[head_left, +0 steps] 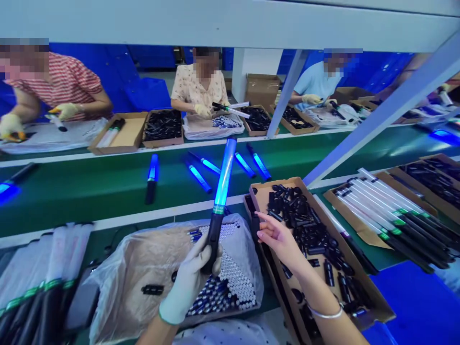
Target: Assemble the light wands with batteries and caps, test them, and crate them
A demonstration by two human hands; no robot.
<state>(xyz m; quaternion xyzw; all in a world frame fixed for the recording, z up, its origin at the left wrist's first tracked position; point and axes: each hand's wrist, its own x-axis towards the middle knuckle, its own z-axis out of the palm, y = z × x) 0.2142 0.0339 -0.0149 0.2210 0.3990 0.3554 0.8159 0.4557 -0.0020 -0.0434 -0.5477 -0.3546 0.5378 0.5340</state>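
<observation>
Left hand [191, 272] closed round light stick [219, 206], already lit; right hand [276, 237] pinching black part [255, 226]; boxed sticks [409, 224] remain unlit.

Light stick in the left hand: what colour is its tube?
The tube glows blue; see the head view.

Lit batons [152, 178] on green belt [108, 184]; cardboard boxes [261, 197] on bench [381, 256].

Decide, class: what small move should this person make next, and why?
Probably the left hand should lay its glowing stick on the green belt: it is lit, and other glowing sticks lie there. That hand partly hides the stick's lower end, so whether it needs another part is unclear; the right hand is at a small black piece.
</observation>
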